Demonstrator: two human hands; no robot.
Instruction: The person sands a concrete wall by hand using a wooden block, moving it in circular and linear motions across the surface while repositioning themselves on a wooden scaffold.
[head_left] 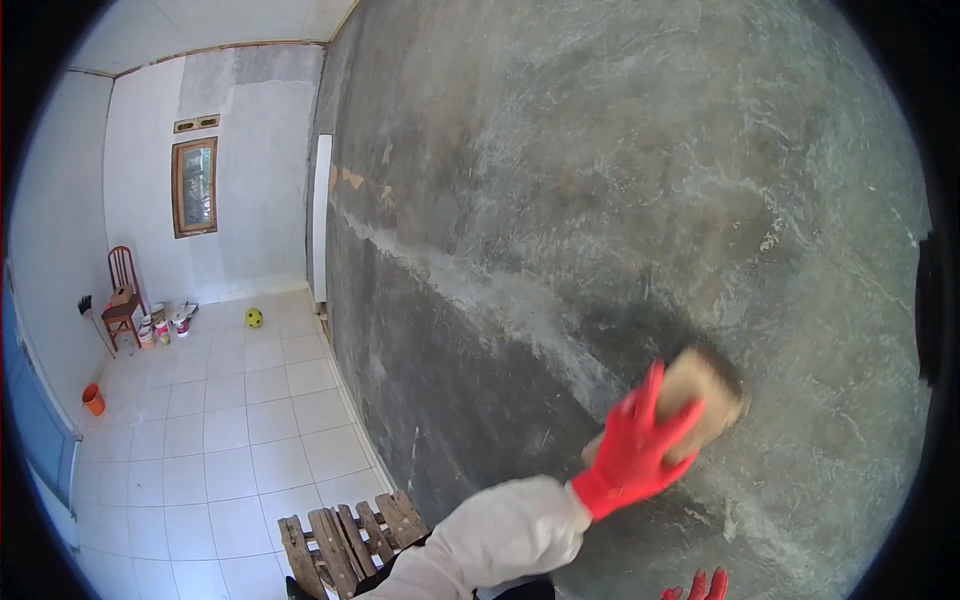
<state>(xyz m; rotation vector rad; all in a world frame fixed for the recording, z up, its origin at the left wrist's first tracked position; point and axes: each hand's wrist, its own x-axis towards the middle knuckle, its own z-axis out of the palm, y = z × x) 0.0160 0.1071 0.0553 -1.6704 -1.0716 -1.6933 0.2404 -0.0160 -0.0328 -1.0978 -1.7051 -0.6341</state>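
Observation:
My left hand (pixel 630 455), in a red glove, grips a tan block (pixel 705 395) with fingers spread over its back. Motion blurs the block, so I cannot tell whether it is a sponge or a brush. It overlaps the grey plastered wall (pixel 560 200), right beside a darker patch. A pale sleeve covers the left forearm. At the bottom edge, only the red-gloved fingertips of my right hand (pixel 702 585) show, slightly apart with nothing visible between them.
Below me stands a slatted wooden bench (pixel 345 545) on white floor tiles. Farther off are a yellow ball (pixel 253 318), an orange bucket (pixel 93 400), a wooden chair (pixel 122 300) and several paint cans (pixel 162 330). A framed window (pixel 195 187) sits in the far wall.

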